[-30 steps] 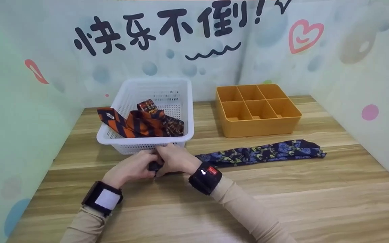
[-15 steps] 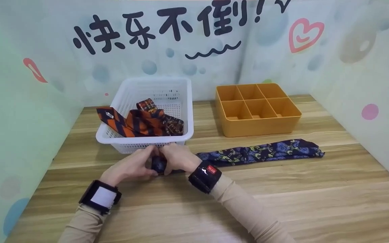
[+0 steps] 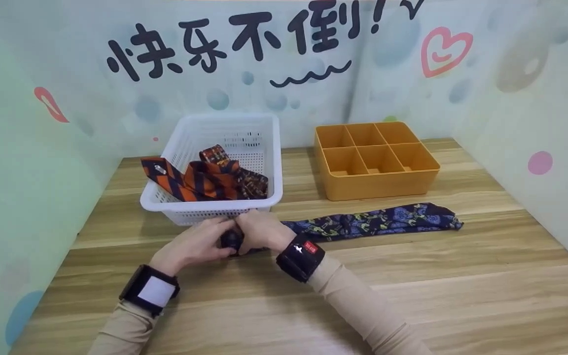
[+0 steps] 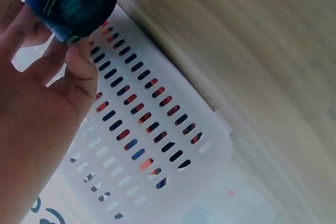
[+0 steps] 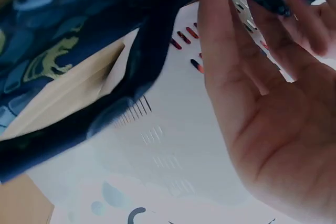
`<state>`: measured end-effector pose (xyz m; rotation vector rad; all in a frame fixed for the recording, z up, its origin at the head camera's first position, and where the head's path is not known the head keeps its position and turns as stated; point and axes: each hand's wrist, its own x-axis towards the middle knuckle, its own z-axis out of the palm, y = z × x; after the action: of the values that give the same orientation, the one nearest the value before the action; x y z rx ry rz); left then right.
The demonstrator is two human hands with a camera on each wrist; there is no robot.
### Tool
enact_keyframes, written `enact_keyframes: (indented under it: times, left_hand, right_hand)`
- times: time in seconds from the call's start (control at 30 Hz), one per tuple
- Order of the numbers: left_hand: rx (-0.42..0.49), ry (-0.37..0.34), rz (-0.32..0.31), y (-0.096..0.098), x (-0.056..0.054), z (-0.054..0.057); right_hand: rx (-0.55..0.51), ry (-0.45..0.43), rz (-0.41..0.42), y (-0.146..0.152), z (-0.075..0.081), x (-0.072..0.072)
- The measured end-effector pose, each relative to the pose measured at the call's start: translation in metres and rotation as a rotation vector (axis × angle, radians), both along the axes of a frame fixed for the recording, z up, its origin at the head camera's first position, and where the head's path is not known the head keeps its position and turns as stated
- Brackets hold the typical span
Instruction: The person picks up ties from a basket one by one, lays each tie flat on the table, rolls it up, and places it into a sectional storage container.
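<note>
A navy necktie [image 3: 377, 223] with blue flowers and yellow-green figures lies stretched to the right across the table. Its left end is wound into a small roll [image 3: 232, 240], held between both hands in front of the white basket. My left hand [image 3: 195, 246] grips the roll from the left, thumb at the near side. From the right, my right hand [image 3: 262, 230] pinches the same roll and covers part of the tie. In the left wrist view the rolled end [image 4: 79, 3] sits against the fingertips. The right wrist view shows loose tie fabric [image 5: 47, 40] close to the camera.
The white plastic basket [image 3: 210, 203] holds an orange-and-navy striped tie [image 3: 205, 182] and a dark patterned tie [image 3: 253, 185]. Right of it stands an orange box [image 3: 380, 186] divided into several compartments. A printed cloth backdrop [image 3: 294, 98] closes off the back and sides.
The tie's right end has slid a little left over the last half second. Both hands stay in front of the basket, their fingers shifting around the roll.
</note>
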<state>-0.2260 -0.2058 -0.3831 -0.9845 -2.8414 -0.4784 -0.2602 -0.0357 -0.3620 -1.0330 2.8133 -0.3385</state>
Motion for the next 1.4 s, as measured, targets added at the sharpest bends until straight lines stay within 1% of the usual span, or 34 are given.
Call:
enact_keyframes:
  times: [0.07, 0.13, 0.2, 0.27, 0.37, 0.47, 0.53, 0.67, 0.77, 0.83, 0.9, 1.0, 1.1, 1.23, 1.3, 1.4]
  left_hand:
    - [0.027, -0.015, 0.027, 0.000, 0.000, 0.000]
    - [0.063, -0.031, 0.035, -0.001, 0.000, 0.001]
    - [0.080, -0.022, 0.018, -0.001, 0.000, 0.002]
    - [0.075, -0.003, -0.017, -0.002, -0.001, 0.004]
    - [0.056, 0.002, -0.051, -0.001, -0.001, 0.006]
    - [0.038, 0.002, -0.060, 0.000, 0.000, 0.007]
    - [0.030, 0.011, -0.065, 0.001, 0.001, 0.007]
    - [-0.002, 0.046, -0.047, 0.005, 0.002, 0.003]
    - [-0.008, 0.031, -0.029, 0.007, 0.002, -0.001]
    - [0.010, 0.015, -0.034, 0.008, 0.002, -0.003]
    - [0.035, 0.010, -0.059, 0.009, 0.001, -0.004]
    - [0.048, 0.033, -0.097, 0.010, 0.000, -0.004]
    - [0.025, 0.043, -0.114, 0.013, -0.001, -0.002]
    - [-0.030, 0.039, -0.093, 0.019, 0.000, 0.002]
    - [-0.055, 0.048, -0.079, 0.023, 0.001, 0.003]
    - [-0.066, 0.060, -0.061, 0.026, 0.001, 0.002]
  right_hand:
    - [0.006, 0.000, -0.027, 0.000, -0.001, -0.001]
    - [0.015, 0.002, -0.042, -0.001, -0.001, -0.001]
    - [0.024, 0.003, -0.047, 0.000, 0.000, 0.000]
    - [0.033, 0.006, -0.043, 0.000, 0.001, 0.000]
    - [0.026, -0.005, -0.008, 0.002, 0.003, 0.001]
    - [0.015, -0.018, 0.027, 0.003, 0.005, 0.002]
    - [0.013, -0.016, 0.032, 0.003, 0.006, 0.002]
    - [0.033, -0.007, -0.017, 0.002, 0.004, 0.001]
    - [0.035, -0.007, -0.047, 0.001, 0.001, 0.001]
    - [0.025, -0.003, -0.059, 0.002, -0.001, 0.001]
    - [0.026, 0.019, -0.063, 0.004, -0.003, 0.002]
    - [0.039, 0.076, -0.040, 0.009, -0.006, 0.005]
    - [0.035, 0.111, 0.016, 0.016, -0.011, 0.006]
    - [-0.072, 0.090, 0.112, 0.029, -0.014, 0.002]
    - [-0.132, 0.080, 0.152, 0.035, -0.016, -0.002]
    - [-0.171, 0.095, 0.174, 0.043, -0.018, -0.006]
